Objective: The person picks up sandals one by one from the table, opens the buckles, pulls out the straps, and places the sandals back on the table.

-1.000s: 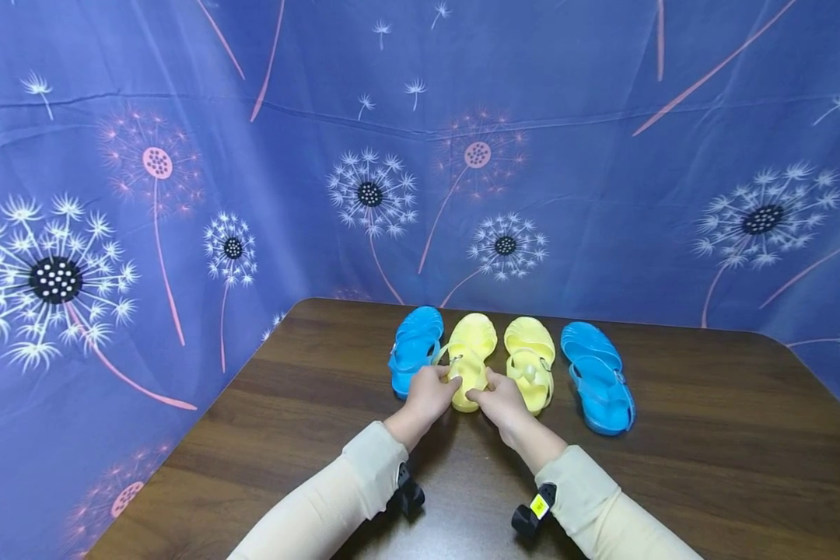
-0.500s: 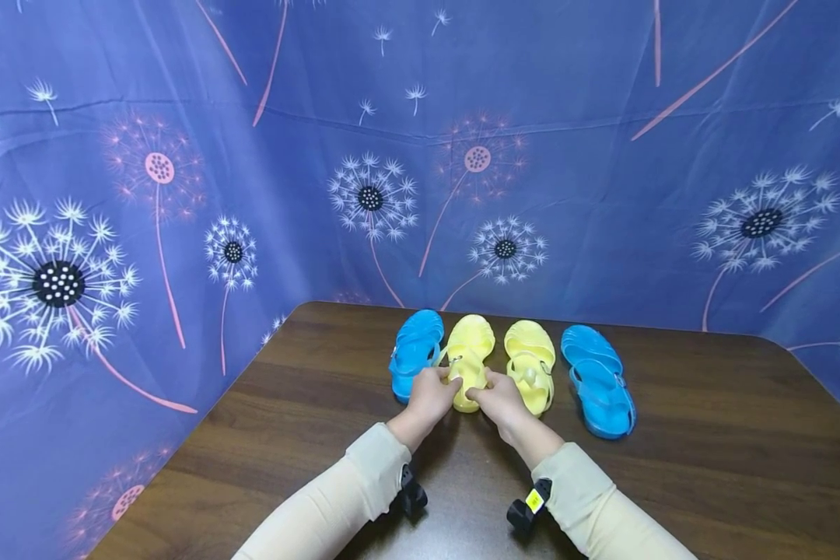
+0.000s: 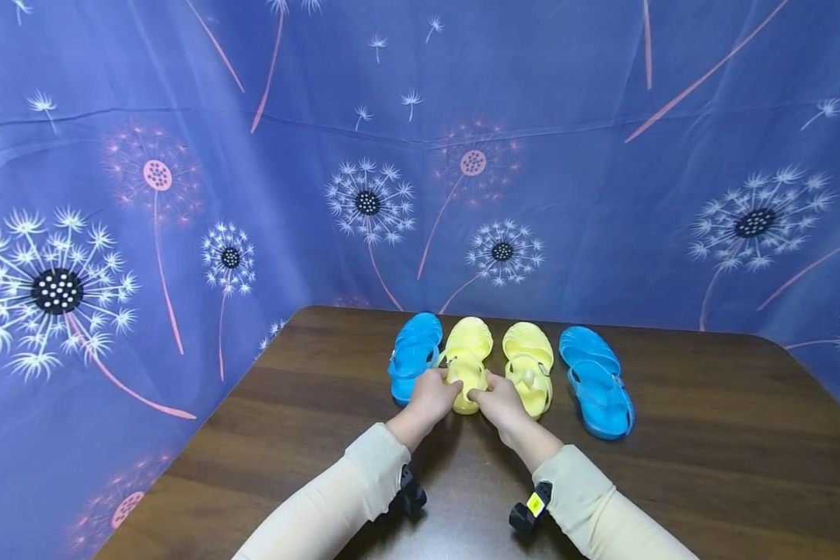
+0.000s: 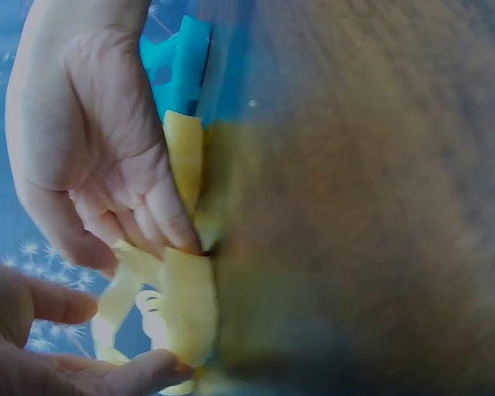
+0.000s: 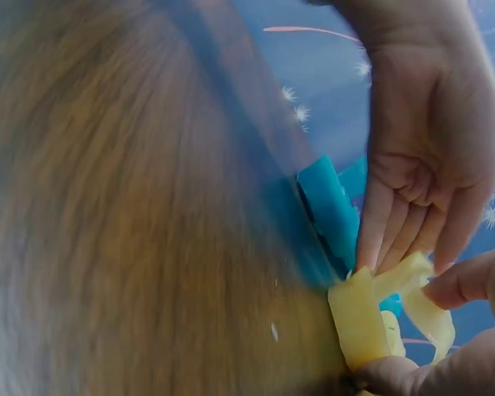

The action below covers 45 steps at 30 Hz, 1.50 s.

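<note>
Sandal (image 3: pixel 467 370), yellow, second from left in a row of four on the brown table (image 3: pixel 728 435), toe toward the far edge. Clamped at the heel between the fingers of left hand (image 3: pixel 430 398) and right hand (image 3: pixel 504 403), one at each side, thumbs bent onto it. Just to the right, a yellow mate (image 3: pixel 529 364), close to the right hand. At the row's left end, a left blue sandal (image 3: pixel 415 354), partly behind the left hand; at the other end, a right blue sandal (image 3: pixel 602 393), slightly apart, heel angled outward. At the wrists, pale sleeves (image 3: pixel 343 490) and black cameras (image 3: pixel 525 518). Behind, a blue cloth (image 3: pixel 581 194) with dandelions (image 3: pixel 754 223).
</note>
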{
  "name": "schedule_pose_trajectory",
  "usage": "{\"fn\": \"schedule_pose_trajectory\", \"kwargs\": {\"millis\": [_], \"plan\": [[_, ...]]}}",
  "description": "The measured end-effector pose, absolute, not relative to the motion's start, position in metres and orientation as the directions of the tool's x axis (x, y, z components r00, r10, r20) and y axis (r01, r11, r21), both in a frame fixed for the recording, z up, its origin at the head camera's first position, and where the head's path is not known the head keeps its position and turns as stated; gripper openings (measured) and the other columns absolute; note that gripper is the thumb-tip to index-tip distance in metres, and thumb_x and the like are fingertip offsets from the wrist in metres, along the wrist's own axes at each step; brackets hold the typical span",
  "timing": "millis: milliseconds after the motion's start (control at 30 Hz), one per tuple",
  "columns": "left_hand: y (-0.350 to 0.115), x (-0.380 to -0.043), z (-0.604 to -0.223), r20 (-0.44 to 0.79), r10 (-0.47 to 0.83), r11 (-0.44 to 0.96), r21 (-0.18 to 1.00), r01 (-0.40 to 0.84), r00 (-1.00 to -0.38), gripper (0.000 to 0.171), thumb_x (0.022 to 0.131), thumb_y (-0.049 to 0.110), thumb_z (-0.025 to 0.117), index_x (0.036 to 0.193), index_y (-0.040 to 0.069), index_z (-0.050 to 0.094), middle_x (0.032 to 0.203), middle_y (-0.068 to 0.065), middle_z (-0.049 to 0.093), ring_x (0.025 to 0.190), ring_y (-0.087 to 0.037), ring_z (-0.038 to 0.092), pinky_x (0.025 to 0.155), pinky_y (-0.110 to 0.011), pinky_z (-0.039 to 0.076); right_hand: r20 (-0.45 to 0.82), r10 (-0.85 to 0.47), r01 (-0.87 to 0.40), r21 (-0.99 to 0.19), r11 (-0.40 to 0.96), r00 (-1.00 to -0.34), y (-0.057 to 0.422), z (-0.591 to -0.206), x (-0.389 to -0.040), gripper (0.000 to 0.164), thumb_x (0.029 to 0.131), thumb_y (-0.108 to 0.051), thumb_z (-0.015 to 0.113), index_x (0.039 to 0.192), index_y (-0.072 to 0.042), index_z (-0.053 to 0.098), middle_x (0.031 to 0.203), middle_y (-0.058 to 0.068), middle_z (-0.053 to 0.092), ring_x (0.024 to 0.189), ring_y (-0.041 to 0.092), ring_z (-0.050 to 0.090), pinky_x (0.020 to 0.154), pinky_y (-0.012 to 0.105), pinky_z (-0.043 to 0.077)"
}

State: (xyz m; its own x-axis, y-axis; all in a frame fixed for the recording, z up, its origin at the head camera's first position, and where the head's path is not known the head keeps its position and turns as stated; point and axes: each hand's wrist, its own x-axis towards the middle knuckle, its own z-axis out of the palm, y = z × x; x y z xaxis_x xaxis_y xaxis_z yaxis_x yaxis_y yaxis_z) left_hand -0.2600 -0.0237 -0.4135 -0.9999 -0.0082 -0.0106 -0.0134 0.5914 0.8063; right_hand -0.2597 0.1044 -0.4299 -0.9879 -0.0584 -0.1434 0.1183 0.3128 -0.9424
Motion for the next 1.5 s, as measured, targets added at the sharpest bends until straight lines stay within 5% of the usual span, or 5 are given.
{"fn": "schedule_pose_trajectory", "kwargs": {"millis": [167,500,700,1500], "plan": [[-0.024,-0.257,-0.407,-0.016,0.055,0.658,0.753,0.024,-0.998,0.037,0.089,0.017,0.063,0.116,-0.008,0.062,0.106,-0.017,0.068,0.090,-0.024,0.062,0.078,-0.038,0.054,-0.111,-0.079,0.077,-0.936,0.343,-0.991,0.105,-0.430,-0.260,0.066,0.092,-0.010,0.054,0.146,0.013,0.024,0.156,0.026,0.023,0.144,0.040,0.023,0.115,0.052,0.027],[-0.020,-0.252,-0.396,0.043,0.037,0.716,0.696,0.056,-0.998,0.044,0.092,0.021,0.063,0.124,-0.009,0.057,0.111,-0.020,0.067,0.098,-0.030,0.065,0.082,-0.040,0.055,-0.015,-0.054,-0.012,-0.886,0.464,-0.998,0.110,-0.413,-0.263,0.064,0.095,-0.013,0.052,0.147,0.011,0.024,0.153,0.028,0.028,0.142,0.040,0.028,0.113,0.051,0.032],[-0.015,-0.246,-0.382,0.043,0.046,0.748,0.661,0.063,-0.998,0.056,0.093,0.027,0.062,0.132,-0.012,0.049,0.129,-0.023,0.059,0.116,-0.034,0.059,0.091,-0.044,0.052,0.016,-0.056,-0.039,-0.892,0.451,-0.998,0.114,-0.405,-0.261,0.063,0.094,-0.012,0.054,0.147,0.010,0.028,0.153,0.026,0.030,0.141,0.038,0.031,0.112,0.048,0.034],[0.012,-0.248,-0.378,0.196,0.013,0.623,0.765,0.162,-0.980,0.055,0.089,0.021,0.069,0.136,0.000,0.053,0.134,-0.017,0.059,0.125,-0.030,0.055,0.102,-0.046,0.047,0.057,0.011,-0.044,-0.865,0.500,-0.998,0.139,-0.384,-0.251,0.060,0.094,-0.014,0.057,0.148,0.001,0.034,0.152,0.020,0.036,0.138,0.037,0.038,0.109,0.045,0.038]]}}
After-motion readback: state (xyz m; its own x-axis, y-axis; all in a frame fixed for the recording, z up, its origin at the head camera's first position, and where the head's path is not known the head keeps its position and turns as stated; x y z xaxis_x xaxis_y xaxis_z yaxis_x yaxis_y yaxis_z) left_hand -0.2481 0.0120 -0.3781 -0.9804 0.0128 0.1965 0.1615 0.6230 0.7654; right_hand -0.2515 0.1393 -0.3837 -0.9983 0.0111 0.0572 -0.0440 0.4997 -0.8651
